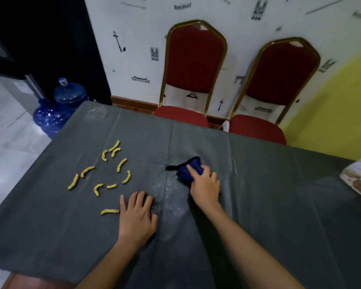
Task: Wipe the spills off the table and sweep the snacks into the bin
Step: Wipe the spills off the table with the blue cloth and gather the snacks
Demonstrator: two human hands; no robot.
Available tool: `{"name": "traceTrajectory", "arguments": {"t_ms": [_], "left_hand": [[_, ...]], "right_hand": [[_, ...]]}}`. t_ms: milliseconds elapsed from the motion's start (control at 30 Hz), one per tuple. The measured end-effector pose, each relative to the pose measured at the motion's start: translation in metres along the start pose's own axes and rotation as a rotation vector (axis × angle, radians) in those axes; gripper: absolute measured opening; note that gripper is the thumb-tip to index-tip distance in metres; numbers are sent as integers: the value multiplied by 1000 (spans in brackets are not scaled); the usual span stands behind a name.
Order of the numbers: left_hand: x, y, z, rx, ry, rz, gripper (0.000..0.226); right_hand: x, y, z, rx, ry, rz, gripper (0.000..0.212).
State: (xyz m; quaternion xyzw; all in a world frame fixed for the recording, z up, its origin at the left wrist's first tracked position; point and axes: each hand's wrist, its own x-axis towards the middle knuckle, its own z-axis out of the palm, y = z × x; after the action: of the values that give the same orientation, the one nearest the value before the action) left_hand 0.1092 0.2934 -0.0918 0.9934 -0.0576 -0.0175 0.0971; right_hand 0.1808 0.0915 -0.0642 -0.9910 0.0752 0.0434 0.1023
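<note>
Grey sheeting covered the counter, and the work on it looked barely begun. The right grip held a bunched blue cloth down at the far edge of a glistening spill, which looked wet. A second pale patch lay at the far left corner. The left grip lay flat, fingers spread, holding nothing. The snacks lay scattered to its left, unswept, their curved pieces pointing every way. No bin showed. The cloth's long axis ran across the counter, its dark tail pointing left.
</note>
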Motion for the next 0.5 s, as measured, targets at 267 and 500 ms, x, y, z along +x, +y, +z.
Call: {"name": "traceTrajectory", "arguments": {"t_ms": [267, 500], "left_hand": [[21, 6, -12, -32, -8, 0, 40], [17, 6, -3, -65, -192, 124, 54]], "right_hand": [[46, 26, -22, 179, 37, 473, 56], [-42, -20, 7, 51, 52, 151, 58]]}}
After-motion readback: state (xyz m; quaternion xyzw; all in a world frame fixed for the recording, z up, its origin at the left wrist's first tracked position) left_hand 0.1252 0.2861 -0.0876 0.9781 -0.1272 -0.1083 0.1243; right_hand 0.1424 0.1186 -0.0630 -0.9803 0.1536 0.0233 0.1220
